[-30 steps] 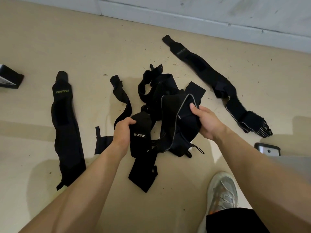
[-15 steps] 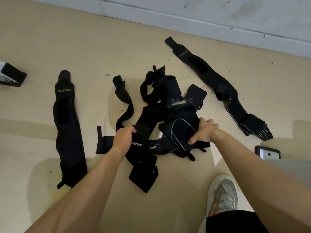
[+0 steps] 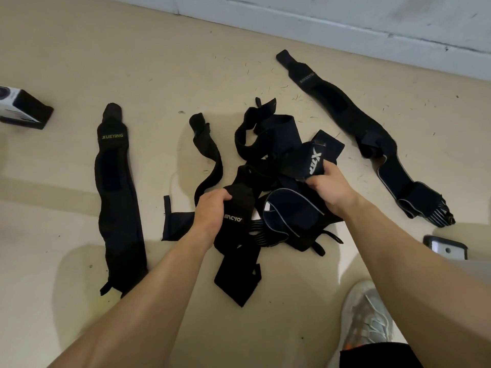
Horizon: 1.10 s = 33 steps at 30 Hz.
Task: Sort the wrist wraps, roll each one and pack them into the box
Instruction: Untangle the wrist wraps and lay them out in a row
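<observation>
A tangled pile of black wrist wraps (image 3: 268, 144) lies mid-floor. My left hand (image 3: 211, 212) grips a black wrap with white lettering (image 3: 236, 235) at the pile's near left. My right hand (image 3: 328, 184) pinches the end of another wrap with a white logo (image 3: 309, 160), lifted off the pile's right side. A grey-edged wrap (image 3: 289, 213) lies between my hands. One long wrap with green lettering (image 3: 117, 192) lies flat at the left. Another long wrap (image 3: 361, 131) stretches diagonally at the right. A box (image 3: 21, 108) sits at the far left edge.
The floor is beige, with a white wall base (image 3: 318, 25) along the top. A phone (image 3: 445, 247) lies at the right. My grey shoe (image 3: 368, 317) stands at the lower right, close to the pile.
My right hand let go of the grey-edged wrap, which dropped onto the pile, and now holds the logo wrap's end. My left hand kept its grip and lowered slightly.
</observation>
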Available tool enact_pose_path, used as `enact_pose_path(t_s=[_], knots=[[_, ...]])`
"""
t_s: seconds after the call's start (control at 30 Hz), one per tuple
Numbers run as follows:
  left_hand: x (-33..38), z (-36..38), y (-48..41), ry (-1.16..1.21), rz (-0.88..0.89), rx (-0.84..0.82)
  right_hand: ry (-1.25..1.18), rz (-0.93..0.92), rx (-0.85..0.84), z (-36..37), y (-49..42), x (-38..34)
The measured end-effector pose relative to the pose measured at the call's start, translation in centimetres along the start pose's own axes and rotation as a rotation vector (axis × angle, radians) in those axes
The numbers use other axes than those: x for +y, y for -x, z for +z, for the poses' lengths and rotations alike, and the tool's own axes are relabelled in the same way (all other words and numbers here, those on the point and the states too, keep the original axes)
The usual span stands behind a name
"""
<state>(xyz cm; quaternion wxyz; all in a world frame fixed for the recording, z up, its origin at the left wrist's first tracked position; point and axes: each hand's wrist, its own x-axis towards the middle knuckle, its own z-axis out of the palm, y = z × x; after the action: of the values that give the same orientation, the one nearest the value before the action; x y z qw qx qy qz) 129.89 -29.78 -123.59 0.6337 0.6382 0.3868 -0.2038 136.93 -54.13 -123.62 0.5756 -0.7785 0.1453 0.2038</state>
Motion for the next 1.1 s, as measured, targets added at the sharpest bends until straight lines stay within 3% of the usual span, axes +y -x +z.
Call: enact_pose_path(t_s=[0.17,0.3,0.5,0.57,0.7,0.87,0.97,1.1], knots=[[0.9,1.3,0.8,0.062,0.004,-0.027,-0.127,0.079,-0.035,-1.4,0.8,0.3],[1.2,1.5,1.4,0.101,0.021,0.013,-0.136,0.157,0.033,-1.3,1.2,-1.4],[0.6,0.4,1.5,0.076,0.030,0.076,-0.491,0.024,0.328,-1.7,-1.1,-7.5],[0.5,0.0,1.3,0.056,0.031,0.102,-0.444,0.028,0.363,-2.8,-2.2,-7.7],[0.1,-0.7,0.7,-0.059,0.025,0.137,-0.006,0.193,0.341,-1.6,-2.1,-4.0],[-1.1,-1.6,0.1,-0.182,0.010,0.137,0.625,0.035,-0.158,2.9,1.8,1.6],[-1.3,-2.0,0.1,-0.197,-0.010,0.151,1.018,-0.028,-0.151,3.3,3.3,3.2],[-1.2,-2.2,0.0,-0.200,-0.001,0.170,1.430,0.230,-0.254,3.0,4.9,2.2]])
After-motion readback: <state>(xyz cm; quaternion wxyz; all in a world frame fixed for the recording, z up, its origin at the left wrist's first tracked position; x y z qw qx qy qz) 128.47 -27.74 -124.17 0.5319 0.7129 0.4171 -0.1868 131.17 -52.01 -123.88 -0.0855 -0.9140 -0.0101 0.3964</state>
